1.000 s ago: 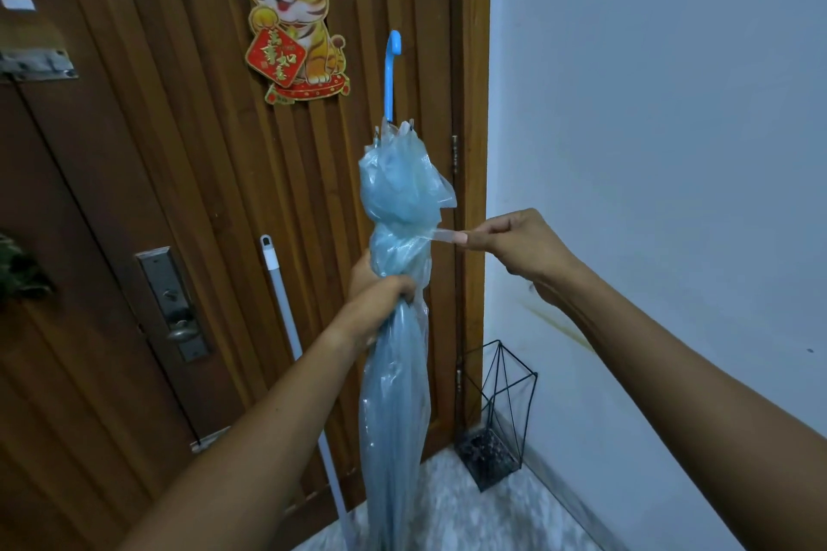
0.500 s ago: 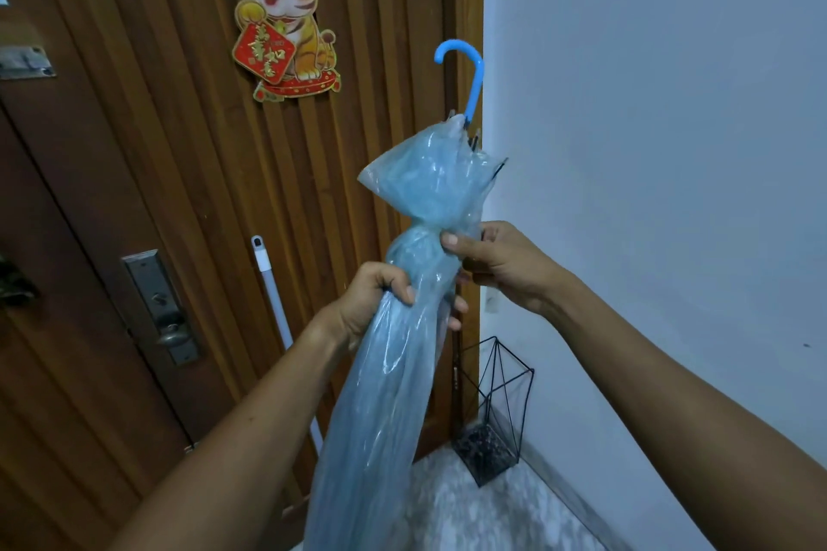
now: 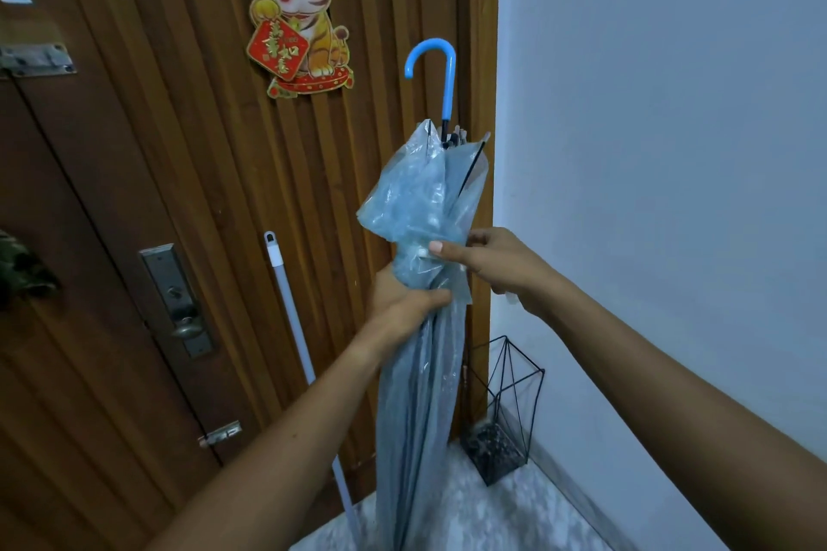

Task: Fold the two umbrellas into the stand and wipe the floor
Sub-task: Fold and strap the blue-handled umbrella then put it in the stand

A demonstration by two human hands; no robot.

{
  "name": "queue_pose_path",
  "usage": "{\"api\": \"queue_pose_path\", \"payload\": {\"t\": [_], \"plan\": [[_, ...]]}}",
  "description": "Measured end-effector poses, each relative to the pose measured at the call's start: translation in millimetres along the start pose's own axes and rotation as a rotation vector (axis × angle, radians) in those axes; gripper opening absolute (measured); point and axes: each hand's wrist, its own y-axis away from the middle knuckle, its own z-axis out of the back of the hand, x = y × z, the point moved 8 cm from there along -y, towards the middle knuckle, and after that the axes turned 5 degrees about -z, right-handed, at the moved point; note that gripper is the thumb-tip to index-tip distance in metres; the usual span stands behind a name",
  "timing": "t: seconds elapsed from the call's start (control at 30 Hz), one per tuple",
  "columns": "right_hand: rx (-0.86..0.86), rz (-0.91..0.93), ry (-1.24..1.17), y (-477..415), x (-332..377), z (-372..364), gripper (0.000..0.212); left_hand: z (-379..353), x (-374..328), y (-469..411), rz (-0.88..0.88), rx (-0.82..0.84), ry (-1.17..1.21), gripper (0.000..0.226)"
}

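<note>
A translucent blue umbrella (image 3: 418,201) with a bright blue hooked handle stands upright in front of me, handle up, its canopy gathered and closed. My left hand (image 3: 405,304) grips the bunched canopy around its middle. Just above it, my right hand (image 3: 485,257) pinches the canopy where the strap wraps around it, thumb on the front. A black wire umbrella stand (image 3: 505,412) sits on the floor in the corner by the wall, to the lower right of the umbrella. No second umbrella is in view.
A white mop pole (image 3: 297,353) leans on the brown wooden door (image 3: 147,174) to the left. A tiger sticker (image 3: 295,9) hangs on the door. A pale blue wall (image 3: 662,148) runs along the right. The marbled floor (image 3: 470,510) shows below.
My right hand pulled the strap out to the right, then came back in and now pinches the canopy. The umbrella tilted right and then straightened; its handle hook now points left.
</note>
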Motion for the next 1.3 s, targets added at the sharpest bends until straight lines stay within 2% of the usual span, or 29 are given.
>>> {"api": "queue_pose_path", "payload": {"t": [0.07,0.13,0.37,0.53,0.63,0.77,0.83,0.9,0.93,1.07,1.2,1.3], "plan": [[-0.013,-0.054,0.101,2,-5,5,0.044,6,-1,-2,0.011,-0.038,-0.053,0.041],[-0.005,-0.073,0.148,5,-8,7,0.041,8,1,-2,0.039,-0.044,-0.073,0.04],[0.092,-0.101,-0.027,5,-15,9,0.028,10,7,-1,0.082,-0.068,-0.156,0.048],[0.09,0.024,-0.045,18,-2,11,0.009,7,5,-2,0.082,-0.067,-0.153,0.045],[0.133,0.006,-0.032,25,2,8,0.016,6,5,-3,0.09,-0.05,-0.145,0.042],[0.043,-0.057,-0.094,23,-1,13,0.038,1,8,-3,0.101,-0.021,-0.174,0.047],[0.002,-0.075,-0.123,20,-5,16,0.033,1,10,-2,0.104,-0.022,-0.183,0.049],[-0.017,-0.081,-0.169,17,-10,18,0.017,2,12,-3,0.118,-0.025,-0.172,0.051],[-0.027,-0.07,-0.186,13,-12,19,0.018,2,13,-3,0.124,-0.019,-0.166,0.053],[-0.058,0.02,-0.052,9,-9,22,0.029,-2,14,-2,0.159,0.051,-0.025,0.044],[-0.043,0.118,-0.061,8,-10,30,0.018,-2,6,1,0.182,0.15,0.142,0.021],[0.038,0.189,-0.077,10,-10,27,0.013,-7,3,4,0.211,0.225,0.31,0.026]]}}
